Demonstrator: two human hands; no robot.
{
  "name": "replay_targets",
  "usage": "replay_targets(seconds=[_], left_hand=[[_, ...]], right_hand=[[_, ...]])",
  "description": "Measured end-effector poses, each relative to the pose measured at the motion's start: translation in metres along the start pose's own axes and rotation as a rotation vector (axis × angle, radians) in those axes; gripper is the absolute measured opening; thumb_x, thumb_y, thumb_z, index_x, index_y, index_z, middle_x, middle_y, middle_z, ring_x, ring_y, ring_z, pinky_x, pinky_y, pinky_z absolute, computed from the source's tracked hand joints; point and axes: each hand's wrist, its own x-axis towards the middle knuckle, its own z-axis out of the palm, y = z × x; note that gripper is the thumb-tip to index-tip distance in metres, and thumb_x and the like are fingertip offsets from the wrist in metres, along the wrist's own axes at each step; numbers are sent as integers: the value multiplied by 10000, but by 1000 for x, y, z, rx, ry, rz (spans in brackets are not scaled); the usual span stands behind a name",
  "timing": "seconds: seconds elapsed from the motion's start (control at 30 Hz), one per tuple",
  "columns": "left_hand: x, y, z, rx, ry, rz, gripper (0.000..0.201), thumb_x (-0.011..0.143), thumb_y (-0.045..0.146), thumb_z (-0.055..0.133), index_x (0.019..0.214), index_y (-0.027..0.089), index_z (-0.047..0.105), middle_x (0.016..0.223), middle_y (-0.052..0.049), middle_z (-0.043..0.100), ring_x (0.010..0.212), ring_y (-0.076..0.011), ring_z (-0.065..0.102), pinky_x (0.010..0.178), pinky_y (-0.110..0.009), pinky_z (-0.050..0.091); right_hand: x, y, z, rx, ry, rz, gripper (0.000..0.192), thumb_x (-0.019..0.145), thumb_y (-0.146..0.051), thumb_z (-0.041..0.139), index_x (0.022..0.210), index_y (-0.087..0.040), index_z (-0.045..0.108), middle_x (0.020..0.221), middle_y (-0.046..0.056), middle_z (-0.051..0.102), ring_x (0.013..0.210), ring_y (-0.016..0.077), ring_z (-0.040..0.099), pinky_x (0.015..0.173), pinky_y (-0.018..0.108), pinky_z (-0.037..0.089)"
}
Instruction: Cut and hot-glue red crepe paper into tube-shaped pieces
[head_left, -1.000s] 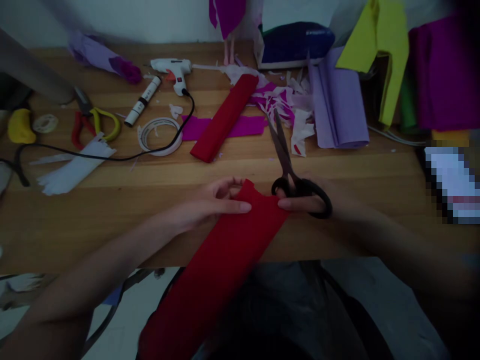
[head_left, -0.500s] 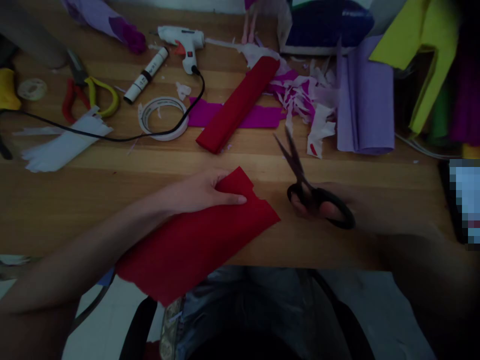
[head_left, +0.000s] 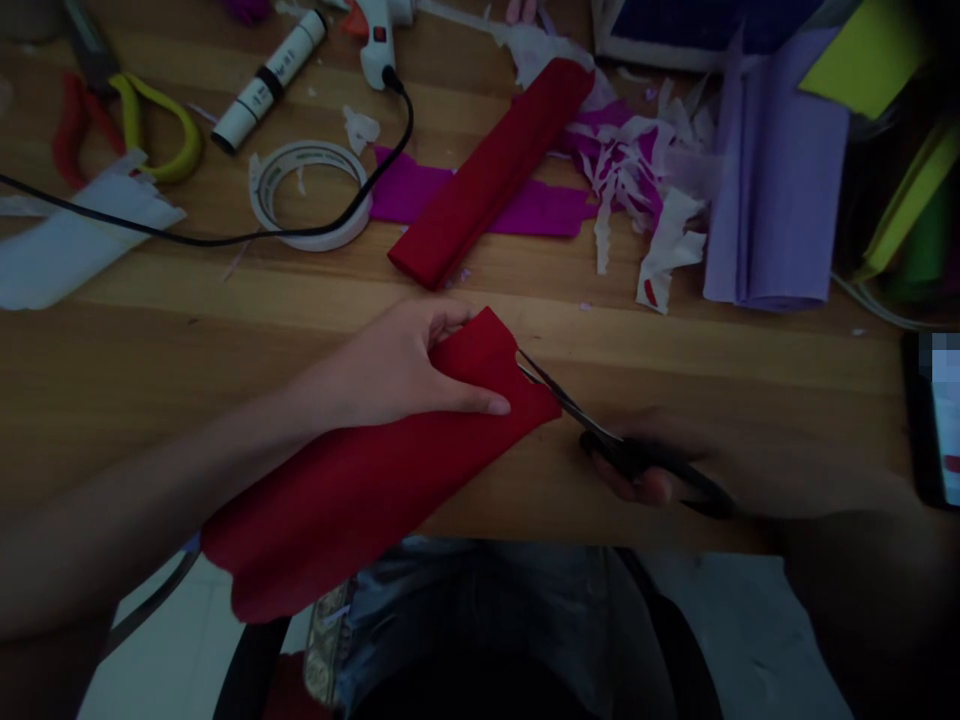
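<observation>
My left hand (head_left: 397, 365) pinches the far end of a folded strip of red crepe paper (head_left: 360, 480) that lies across the near edge of the wooden table (head_left: 150, 340) and hangs over my lap. My right hand (head_left: 675, 470) grips black-handled scissors (head_left: 622, 445). Their blades point left and meet the notched end of the red paper, just right of my left fingertips.
Beyond lie a rolled red paper (head_left: 487, 175), a purple strip (head_left: 450, 200), cut paper scraps (head_left: 630, 190), lilac paper (head_left: 776, 190), a tape ring (head_left: 311, 195), a glue gun cord (head_left: 225, 235), a glue stick (head_left: 266, 70), pliers (head_left: 127, 120) and a phone (head_left: 937, 420) at the right edge.
The scissors swung from pointing away to pointing left, and their blades now reach the red paper's end. The paper turned flatter across the table edge. My view tilted down.
</observation>
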Motion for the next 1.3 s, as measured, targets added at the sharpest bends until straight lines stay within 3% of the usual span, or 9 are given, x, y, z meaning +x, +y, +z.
replay_targets(seconds=[0.17, 0.33, 0.4, 0.6, 0.73, 0.83, 0.97, 1.13, 1.3], left_hand=[[-1, 1, 1, 27, 36, -56, 574, 589, 276, 842, 1099, 200, 589, 905, 7, 715, 848, -195, 697, 729, -261, 574], [-5, -6, 2, 82, 85, -34, 720, 579, 264, 835, 1247, 276, 566, 1311, -6, 594, 1247, -256, 538, 991, -312, 494], [-6, -7, 3, 63, 76, -48, 750, 571, 248, 836, 1267, 289, 562, 1383, 3, 541, 1302, -267, 484, 1024, -326, 473], [-6, -5, 4, 8, -10, -130, 887, 566, 288, 860, 1367, 272, 479, 1396, -38, 541, 1182, -279, 583, 943, -353, 528], [-6, -7, 7, 17, -1, -84, 923, 578, 333, 859, 1395, 250, 440, 1486, -32, 438, 1289, -264, 491, 1041, -339, 453], [-7, -9, 9, 1, -15, -92, 961, 590, 360, 851, 1427, 259, 390, 1493, -40, 425, 1299, -268, 480, 1027, -349, 464], [-8, -9, 10, 4, -28, -113, 958, 621, 382, 832, 1444, 272, 356, 1458, -51, 470, 1239, -269, 536, 986, -366, 488], [-10, -3, 11, -16, -10, -134, 910, 624, 337, 825, 1423, 257, 396, 1377, -68, 558, 1210, -294, 561, 933, -346, 517], [-10, -3, 14, -81, -22, -167, 931, 640, 329, 813, 1443, 275, 345, 1278, -47, 630, 1059, -254, 654, 857, -338, 554]], right_hand=[[-2, -1, -3, 0, -78, 88, 512, 762, -703, 461, 770, -206, 582, 765, 37, 579, 699, 190, 507, 632, 323, 415], [-1, -3, -6, 31, -115, 81, 384, 798, -585, 530, 763, -210, 600, 754, 19, 593, 711, 182, 529, 666, 318, 417], [-2, -3, -8, 76, -159, 92, 314, 798, -517, 569, 746, -211, 614, 695, 0, 586, 670, 166, 529, 647, 307, 417], [-6, -4, -4, 125, -217, 88, 238, 816, -418, 580, 711, -215, 643, 629, -8, 603, 602, 149, 538, 571, 278, 412], [-9, -9, 0, 74, -82, 62, 311, 779, -508, 587, 665, -219, 605, 623, 15, 580, 581, 159, 509, 531, 285, 391], [-6, -11, -1, 120, -142, 73, 291, 789, -473, 568, 659, -213, 592, 577, 1, 527, 541, 136, 465, 511, 271, 369], [-3, -13, -3, 154, -181, 45, 343, 785, -508, 572, 642, -198, 545, 579, -14, 461, 520, 110, 396, 482, 256, 335], [-5, -14, -3, 218, -164, 15, 474, 820, -640, 480, 630, -206, 498, 551, -15, 468, 519, 115, 435, 466, 251, 339], [-4, -4, -5, 187, -195, -10, 404, 805, -591, 583, 707, -199, 569, 641, -16, 520, 549, 103, 471, 488, 229, 352]])
